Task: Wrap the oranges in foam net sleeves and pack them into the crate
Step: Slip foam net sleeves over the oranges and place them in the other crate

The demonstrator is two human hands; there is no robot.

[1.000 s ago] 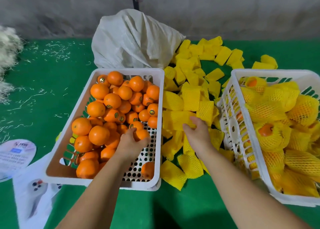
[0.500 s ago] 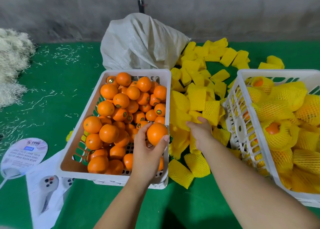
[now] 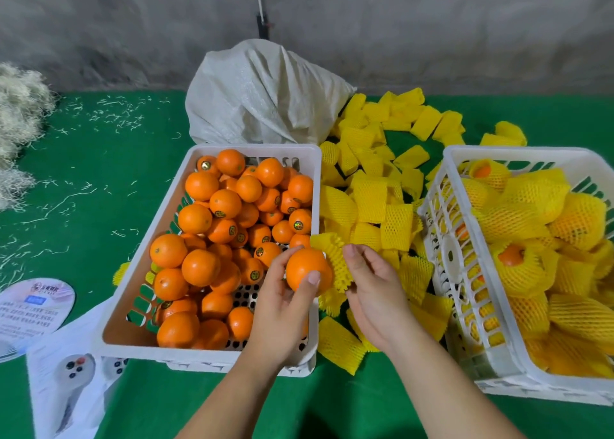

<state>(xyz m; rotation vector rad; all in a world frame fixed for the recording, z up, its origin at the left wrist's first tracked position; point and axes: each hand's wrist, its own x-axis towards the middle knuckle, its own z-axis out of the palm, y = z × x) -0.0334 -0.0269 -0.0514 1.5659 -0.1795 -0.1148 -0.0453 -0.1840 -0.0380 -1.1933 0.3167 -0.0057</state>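
A left hand (image 3: 282,300) grips an orange (image 3: 307,269) over the right edge of a white crate (image 3: 252,151); the right hand (image 3: 373,285) pinches a yellow sleeve (image 3: 334,259) against it.

I am viewing a green table surface (image 3: 83,206) on which my left hand (image 3: 282,305) is gripping one orange (image 3: 307,269) above the near right corner of the white crate of bare oranges (image 3: 212,355). My right hand (image 3: 375,292) is pinching a yellow foam net sleeve (image 3: 332,255) that is touching the orange's right side. A pile of loose sleeves (image 3: 375,199) is lying between this crate and the right crate (image 3: 445,259), which is holding sleeved oranges (image 3: 531,206); a grey sack (image 3: 262,96) is sitting behind.
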